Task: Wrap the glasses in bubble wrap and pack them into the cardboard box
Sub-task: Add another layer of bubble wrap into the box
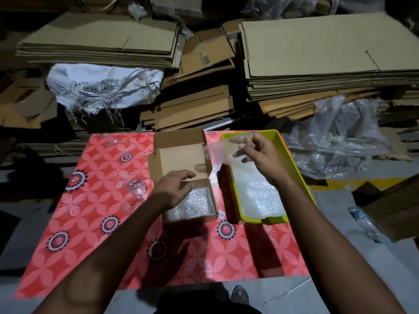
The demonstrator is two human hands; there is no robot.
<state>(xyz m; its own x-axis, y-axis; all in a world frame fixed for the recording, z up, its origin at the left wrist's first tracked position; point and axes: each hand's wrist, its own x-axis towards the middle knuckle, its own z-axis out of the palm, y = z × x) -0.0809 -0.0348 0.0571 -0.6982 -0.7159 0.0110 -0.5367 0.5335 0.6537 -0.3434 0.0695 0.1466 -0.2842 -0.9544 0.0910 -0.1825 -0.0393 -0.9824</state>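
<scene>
The right hand (254, 152) pinches a blurred sheet of bubble wrap (215, 152), lifted at 12 o'clock over the yellow tray (294, 164). The left hand (174, 189), fingers relaxed and holding nothing, hovers over the cardboard box (181, 155). A wrapped bundle (192, 205) already lies inside, so packing looks partly done. One bare glass (136, 191) stands at 9 o'clock of the box, unwrapped; another glass (113, 140) at 10 o'clock is too faint to make out. What the bundle holds is hidden.
</scene>
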